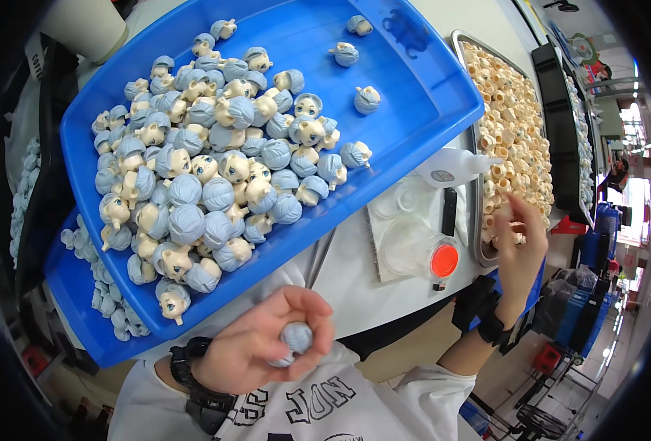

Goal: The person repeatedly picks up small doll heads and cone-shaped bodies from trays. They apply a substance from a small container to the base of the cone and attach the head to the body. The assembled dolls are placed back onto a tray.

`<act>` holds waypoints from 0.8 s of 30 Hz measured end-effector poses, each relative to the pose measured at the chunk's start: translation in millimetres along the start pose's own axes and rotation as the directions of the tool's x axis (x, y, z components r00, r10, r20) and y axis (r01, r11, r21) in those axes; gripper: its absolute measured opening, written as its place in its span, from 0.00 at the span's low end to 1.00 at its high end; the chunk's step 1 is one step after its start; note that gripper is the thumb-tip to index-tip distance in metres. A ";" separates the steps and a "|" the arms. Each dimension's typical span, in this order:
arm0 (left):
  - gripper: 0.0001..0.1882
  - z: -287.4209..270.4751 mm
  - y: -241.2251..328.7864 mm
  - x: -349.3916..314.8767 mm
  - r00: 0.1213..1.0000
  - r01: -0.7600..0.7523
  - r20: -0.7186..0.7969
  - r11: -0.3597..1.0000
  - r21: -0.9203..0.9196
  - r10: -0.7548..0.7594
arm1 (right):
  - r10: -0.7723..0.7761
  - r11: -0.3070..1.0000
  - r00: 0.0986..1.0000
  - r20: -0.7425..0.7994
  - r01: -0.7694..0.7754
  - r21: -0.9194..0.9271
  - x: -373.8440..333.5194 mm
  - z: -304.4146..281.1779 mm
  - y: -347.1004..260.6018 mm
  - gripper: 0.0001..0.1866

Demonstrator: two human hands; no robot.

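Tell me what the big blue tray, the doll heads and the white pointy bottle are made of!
Big blue tray: probably plastic, smooth and slightly shiny, with rounded moulded edges. Doll heads: seemingly plastic or vinyl, fairly matte, with moulded hair grooves; I can't tell which. White pointy bottle: likely soft plastic, milky and smooth.

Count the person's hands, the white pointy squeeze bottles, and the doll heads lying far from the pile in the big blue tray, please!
Hands (left hand, right hand): 2
White squeeze bottle: 1
Doll heads far from the pile: 3
Total: 6
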State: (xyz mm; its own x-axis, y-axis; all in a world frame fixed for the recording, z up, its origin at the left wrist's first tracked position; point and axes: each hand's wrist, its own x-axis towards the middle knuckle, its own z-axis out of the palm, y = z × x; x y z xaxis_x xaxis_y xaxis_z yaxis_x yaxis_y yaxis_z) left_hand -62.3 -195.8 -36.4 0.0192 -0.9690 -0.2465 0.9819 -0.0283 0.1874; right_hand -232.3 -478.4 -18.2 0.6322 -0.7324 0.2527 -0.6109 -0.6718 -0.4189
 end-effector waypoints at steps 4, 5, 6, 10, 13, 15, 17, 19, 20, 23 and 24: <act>0.21 6.8 -0.4 0.9 0.994 0.096 -0.047 0.994 0.045 -0.094 | 0.191 0.888 0.963 -0.188 -0.088 0.451 -11.4 -12.2 -11.2 0.13; 0.20 11.5 -0.3 1.9 0.993 0.094 -0.079 0.994 0.063 -0.089 | 0.200 0.851 0.959 -0.200 -0.068 0.521 -17.1 -15.3 -19.7 0.12; 0.20 14.9 1.0 2.8 0.990 0.096 -0.112 0.992 0.078 -0.087 | 0.211 0.809 0.955 -0.210 -0.049 0.586 -23.4 -18.0 -26.1 0.10; 0.19 13.5 5.8 6.7 0.988 0.147 -0.057 0.989 0.022 -0.146 | 0.145 0.602 0.979 -0.145 0.029 0.798 -48.8 -28.0 -39.9 0.11; 0.18 -9.9 -3.3 3.5 0.988 0.057 0.149 0.996 -0.064 -0.047 | 0.049 0.594 0.992 -0.120 0.068 0.802 -65.3 -24.6 -42.0 0.18; 0.18 -11.4 -4.6 2.3 0.987 0.014 0.162 0.997 -0.074 -0.002 | 0.089 0.647 0.979 -0.185 0.084 0.758 -73.9 -21.3 -43.9 0.20; 0.17 1.7 2.3 2.7 0.995 0.095 -0.034 0.993 0.070 -0.092 | 0.140 0.683 0.963 -0.229 0.074 0.727 -78.5 -19.7 -46.8 0.21; 0.18 18.0 9.3 6.1 0.978 0.153 -0.166 0.978 0.144 -0.129 | 0.218 0.672 0.948 -0.233 0.028 0.740 -78.2 -19.0 -55.9 0.22; 0.19 24.0 10.9 8.7 0.972 0.163 -0.194 0.975 0.151 -0.133 | 0.254 0.666 0.938 -0.234 0.006 0.746 -78.4 -18.3 -58.5 0.22; 0.24 16.1 12.4 6.1 0.975 0.197 -0.132 0.968 0.155 -0.178 | 0.236 0.676 0.956 -0.176 -0.031 0.736 -81.7 -17.3 -55.8 0.24; 0.25 9.9 12.1 4.4 0.976 0.211 -0.084 0.965 0.154 -0.200 | 0.203 0.688 0.961 -0.191 -0.001 0.726 -82.3 -15.5 -54.9 0.24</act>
State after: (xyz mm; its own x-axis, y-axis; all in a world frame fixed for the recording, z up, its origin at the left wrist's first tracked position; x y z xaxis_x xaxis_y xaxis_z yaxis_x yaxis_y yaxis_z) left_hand -52.2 -202.8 -25.8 -0.1614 -0.9196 -0.3581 0.9227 -0.2693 0.2759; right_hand -258.2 -383.0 -2.4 0.3927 -0.8606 0.3242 -0.0748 -0.3813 -0.9214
